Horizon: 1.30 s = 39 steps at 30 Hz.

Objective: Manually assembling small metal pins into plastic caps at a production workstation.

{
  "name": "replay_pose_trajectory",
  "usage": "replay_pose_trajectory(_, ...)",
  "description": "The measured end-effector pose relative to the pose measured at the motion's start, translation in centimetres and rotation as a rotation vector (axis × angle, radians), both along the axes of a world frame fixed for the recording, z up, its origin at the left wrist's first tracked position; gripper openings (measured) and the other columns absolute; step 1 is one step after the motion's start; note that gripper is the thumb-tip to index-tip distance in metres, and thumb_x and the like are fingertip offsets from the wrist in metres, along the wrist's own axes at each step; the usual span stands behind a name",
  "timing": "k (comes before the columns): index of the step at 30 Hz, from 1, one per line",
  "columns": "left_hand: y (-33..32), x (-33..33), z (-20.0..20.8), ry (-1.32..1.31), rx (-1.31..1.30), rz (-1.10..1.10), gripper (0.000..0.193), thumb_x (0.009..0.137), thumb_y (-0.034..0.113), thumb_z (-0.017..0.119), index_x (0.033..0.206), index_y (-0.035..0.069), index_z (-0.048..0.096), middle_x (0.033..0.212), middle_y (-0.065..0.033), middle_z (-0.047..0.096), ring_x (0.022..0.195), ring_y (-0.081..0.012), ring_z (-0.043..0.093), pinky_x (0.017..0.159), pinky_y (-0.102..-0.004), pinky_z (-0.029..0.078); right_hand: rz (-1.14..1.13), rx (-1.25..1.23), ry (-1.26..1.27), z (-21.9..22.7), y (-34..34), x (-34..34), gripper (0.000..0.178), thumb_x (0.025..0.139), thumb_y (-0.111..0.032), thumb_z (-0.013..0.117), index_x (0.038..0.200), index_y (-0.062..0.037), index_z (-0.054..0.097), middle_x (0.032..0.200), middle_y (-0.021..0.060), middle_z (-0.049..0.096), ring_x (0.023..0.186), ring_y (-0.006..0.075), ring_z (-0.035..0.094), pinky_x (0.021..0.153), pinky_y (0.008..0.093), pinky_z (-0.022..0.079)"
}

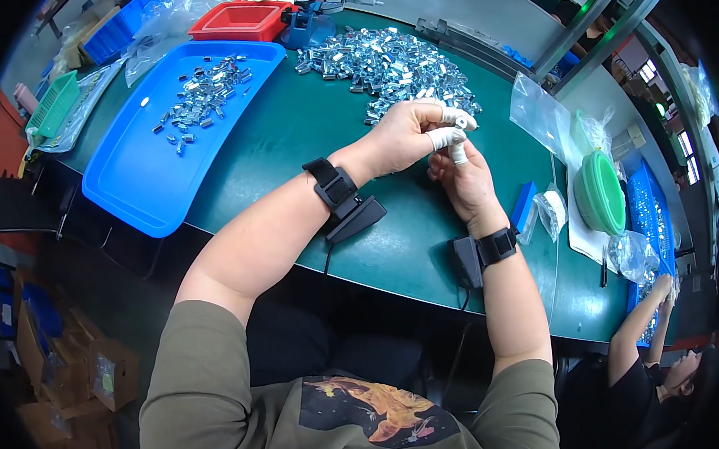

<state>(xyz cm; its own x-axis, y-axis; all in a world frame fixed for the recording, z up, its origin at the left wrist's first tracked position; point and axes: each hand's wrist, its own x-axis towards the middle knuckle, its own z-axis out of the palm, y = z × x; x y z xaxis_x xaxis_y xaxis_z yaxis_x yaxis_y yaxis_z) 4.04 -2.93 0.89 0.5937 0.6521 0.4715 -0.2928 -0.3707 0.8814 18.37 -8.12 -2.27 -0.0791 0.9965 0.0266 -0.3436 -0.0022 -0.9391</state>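
My left hand [403, 135] and my right hand [469, 186] meet over the green table, just in front of a big heap of small shiny metal cylinders [392, 64]. White finger cots cover some of the fingertips. A small metal cylinder [460, 123] shows its end between the pinched fingertips of my left hand. The right fingers are drawn together right below, touching the left fingertips; what they grip, if anything, is hidden. To the left, a blue tray [134, 182] carries a smaller scatter of the same metal cylinders [204, 94].
Behind the tray stand a red bin [244, 21] and a micrometer on a blue stand [309, 28]. Right of my hands lie a narrow blue box [524, 205], plastic bags [550, 212] and green bowls [600, 192]. A co-worker [636, 385] reaches over a blue basket at far right.
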Motion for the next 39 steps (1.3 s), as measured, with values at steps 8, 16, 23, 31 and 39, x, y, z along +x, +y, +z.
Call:
replay_pose_trajectory(8,-0.6,-0.3,0.9,0.013,-0.045,-0.048,0.023,0.083,0.006,0.053,0.106,0.003,0.059,0.091,-0.0003,0.057,0.079,-0.0064,0.052,0.073,-0.0201,0.044,-0.001,0.024,-0.018,0.1,0.1,0.1,0.032,0.085,-0.036,0.05,0.103,-0.0088,0.05,0.075,-0.0025,0.048,0.066,0.0077,0.044,0.06,0.0231,0.038)
replay_pose_trajectory(16,-0.5,-0.3,0.7,0.046,-0.064,-0.086,0.024,0.086,0.008,0.048,0.109,0.006,0.057,0.086,-0.0016,0.06,0.076,-0.0046,0.053,0.076,-0.0201,0.042,-0.015,0.042,-0.05,0.1,0.0,0.2,0.028,0.086,-0.033,0.05,0.101,-0.0093,0.05,0.077,-0.003,0.05,0.063,0.0053,0.043,0.057,0.0194,0.038)
replay_pose_trajectory(23,-0.1,0.1,0.5,0.062,-0.022,-0.059,0.025,0.086,0.009,0.048,0.109,0.007,0.057,0.083,-0.0001,0.059,0.075,-0.0052,0.052,0.073,-0.0192,0.042,-0.014,0.025,-0.076,0.0,0.0,0.5,0.027,0.085,-0.033,0.051,0.098,-0.0096,0.052,0.076,-0.0036,0.051,0.06,0.0044,0.042,0.053,0.0171,0.036)
replay_pose_trajectory(31,0.6,-0.5,0.3,-0.105,-0.306,-0.131,0.023,0.087,0.014,0.049,0.106,0.004,0.057,0.083,0.0003,0.055,0.067,-0.0057,0.048,0.064,-0.0192,0.042,-0.13,0.08,-0.133,0.8,-0.3,-0.3,0.017,0.086,-0.025,0.054,0.088,-0.0084,0.055,0.068,-0.0051,0.047,0.056,0.003,0.038,0.051,0.0166,0.032)
replay_pose_trajectory(39,1.0,-0.3,-0.2,-0.125,-0.513,-0.011,0.023,0.087,0.024,0.05,0.095,0.004,0.059,0.073,-0.0006,0.056,0.06,-0.0076,0.052,0.06,-0.0205,0.043,-0.365,0.197,-0.386,0.9,-0.2,-0.5,0.013,0.083,-0.015,0.057,0.09,-0.0037,0.056,0.073,-0.0033,0.052,0.065,0.0038,0.044,0.057,0.0195,0.037)
